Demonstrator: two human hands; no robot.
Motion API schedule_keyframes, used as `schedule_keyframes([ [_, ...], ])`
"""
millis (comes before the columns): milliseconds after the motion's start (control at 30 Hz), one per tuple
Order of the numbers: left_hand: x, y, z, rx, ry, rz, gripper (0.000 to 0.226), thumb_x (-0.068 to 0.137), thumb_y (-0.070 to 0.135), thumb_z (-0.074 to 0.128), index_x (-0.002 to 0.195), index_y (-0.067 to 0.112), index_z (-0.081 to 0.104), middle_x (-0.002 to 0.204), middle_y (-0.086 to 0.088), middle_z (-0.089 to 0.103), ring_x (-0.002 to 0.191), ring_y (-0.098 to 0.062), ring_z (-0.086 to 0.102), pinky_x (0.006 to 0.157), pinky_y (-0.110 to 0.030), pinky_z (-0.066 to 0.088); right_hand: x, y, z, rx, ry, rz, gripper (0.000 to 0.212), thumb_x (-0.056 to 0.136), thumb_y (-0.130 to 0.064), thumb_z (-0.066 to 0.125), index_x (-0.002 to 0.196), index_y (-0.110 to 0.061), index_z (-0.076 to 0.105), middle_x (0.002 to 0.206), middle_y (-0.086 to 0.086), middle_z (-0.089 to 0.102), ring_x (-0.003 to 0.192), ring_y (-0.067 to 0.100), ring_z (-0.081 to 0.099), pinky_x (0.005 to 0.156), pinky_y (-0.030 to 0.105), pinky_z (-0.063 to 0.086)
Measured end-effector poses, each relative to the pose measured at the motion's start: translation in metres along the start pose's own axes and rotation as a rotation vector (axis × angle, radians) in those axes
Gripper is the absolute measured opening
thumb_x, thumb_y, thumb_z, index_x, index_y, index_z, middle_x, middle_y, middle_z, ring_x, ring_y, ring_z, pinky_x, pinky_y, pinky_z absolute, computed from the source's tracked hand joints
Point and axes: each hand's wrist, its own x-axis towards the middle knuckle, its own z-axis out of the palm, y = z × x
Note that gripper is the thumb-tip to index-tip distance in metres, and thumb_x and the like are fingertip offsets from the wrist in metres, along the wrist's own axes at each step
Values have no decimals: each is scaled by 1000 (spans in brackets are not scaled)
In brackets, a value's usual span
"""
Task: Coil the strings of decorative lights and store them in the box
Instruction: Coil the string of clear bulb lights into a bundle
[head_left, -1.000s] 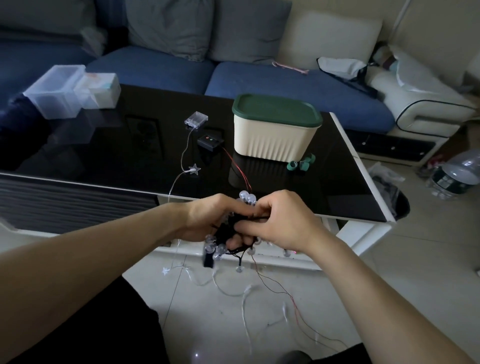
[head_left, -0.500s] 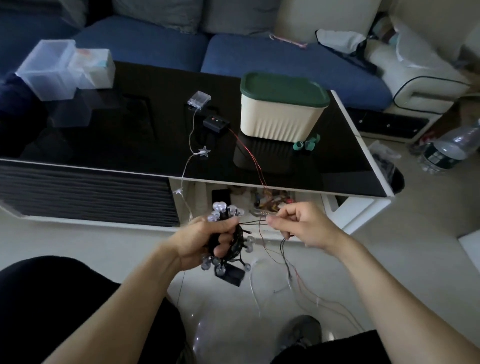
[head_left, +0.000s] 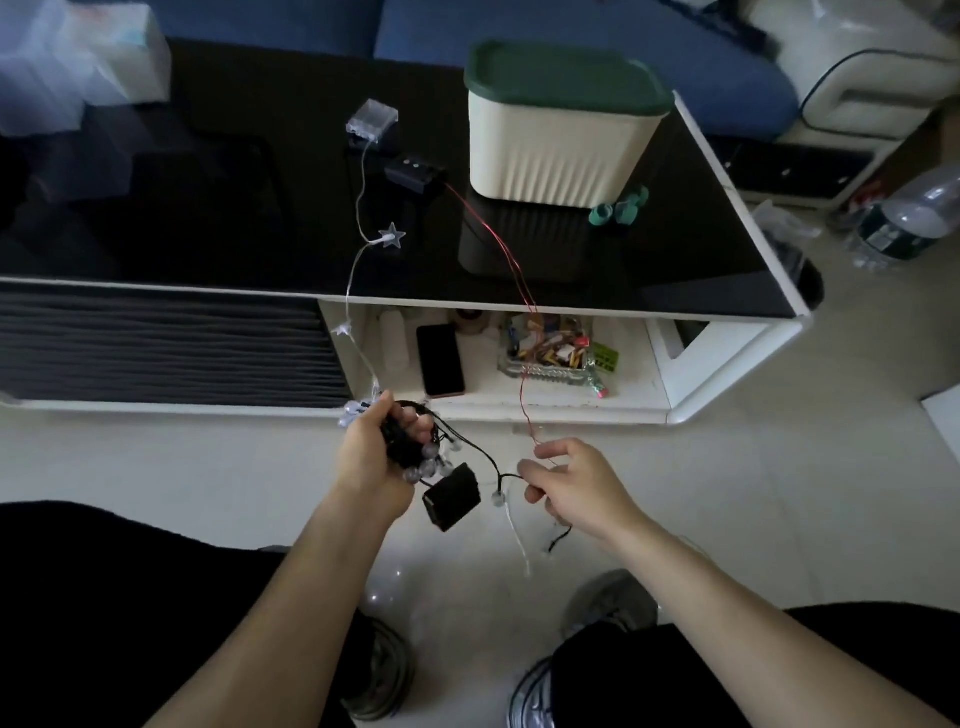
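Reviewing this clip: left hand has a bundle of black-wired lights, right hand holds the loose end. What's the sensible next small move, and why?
Probably wrap the free wire once more round the bundle in the left hand: the right hand pinches its end, with slack between.

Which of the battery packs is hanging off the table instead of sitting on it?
The black pack dangling under the left hand; the clear one and dark one sit on the table.

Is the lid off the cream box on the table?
No, the green lid sits closed on the box.
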Motion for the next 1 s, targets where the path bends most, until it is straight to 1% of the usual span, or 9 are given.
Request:
schedule_keyframes([
  [100, 0, -5, 1, -38, 1, 10, 31, 105, 33, 40, 79, 16, 47, 90, -7, 69, 55, -20, 56, 37, -18, 38, -4, -1, 5, -257, 18, -180, 13, 92, -29, 67, 95, -16, 69, 66, -4, 70, 45, -3, 51, 51, 15, 35],
  [200, -1, -9, 6, -24, -41, -3, 24, 103, 26, 48, 100, 7, 61, 103, -9, 73, 74, -18, 63, 49, -21, 50, -16, -11, 6, -460, -41, -372, 16, 91, -30, 70, 77, -23, 71, 64, -10, 65, 54, 1, 55, 53, 15, 40],
  [367, -7, -21, 10, 445, -78, 88, 14, 90, 8, 65, 99, -3, 69, 89, -10, 76, 69, -21, 64, 55, -27, 41, -33, -28, 2, -711, -317, -526, 15, 90, -20, 66, 98, -24, 78, 78, -19, 60, 72, -6, 55, 64, 6, 37],
  [467, -15, -30, 12, 604, -201, -25, 17, 85, 7, 68, 98, -3, 68, 93, -18, 72, 80, -32, 63, 66, -37, 40, -33, -34, -9, -663, -405, -515, 17, 91, -18, 68, 97, -29, 79, 86, -18, 61, 78, -4, 57, 68, 11, 41],
  [567, -26, -35, 18, 693, -411, -186, 34, 88, 24, 56, 94, -7, 67, 86, -26, 64, 70, -33, 60, 57, -31, 44, -30, -36, -18, -565, -328, -528, 14, 91, -19, 71, 97, -29, 80, 90, -16, 62, 83, 4, 61, 75, 19, 47],
  [667, -34, -41, 26, 549, -531, -260, 42, 97, 24, 38, 94, -5, 67, 78, -23, 65, 62, -25, 64, 56, -27, 51, -27, -34, -24, -430, -231, -537, 9, 89, -18, 75, 94, -21, 82, 84, -8, 70, 73, 6, 66, 69, 15, 45],
  [767, -35, -44, 27, 504, -573, -307, 58, 98, 40, 33, 87, -1, 72, 77, -21, 64, 61, -27, 61, 60, -31, 48, -23, -29, -26, -370, -70, -574, 4, 83, -21, 81, 86, -19, 79, 77, -2, 73, 67, 5, 67, 66, 14, 46],
  [867, -32, -43, 25, 420, -549, -323, 66, 96, 54, 33, 79, 0, 66, 71, -17, 61, 56, -27, 55, 60, -34, 45, -17, -24, -29, -297, 68, -534, 18, 81, -32, 83, 77, -18, 73, 70, -7, 71, 64, 2, 64, 63, 23, 52],
  [1000, -30, -39, 25, 399, -531, -254, 57, 91, 57, 45, 80, 3, 60, 70, -12, 57, 56, -24, 50, 59, -34, 40, -4, -19, -38, -260, 125, -483, 32, 79, -47, 80, 75, -16, 72, 68, -3, 68, 57, 3, 53, 56, 21, 45],
])
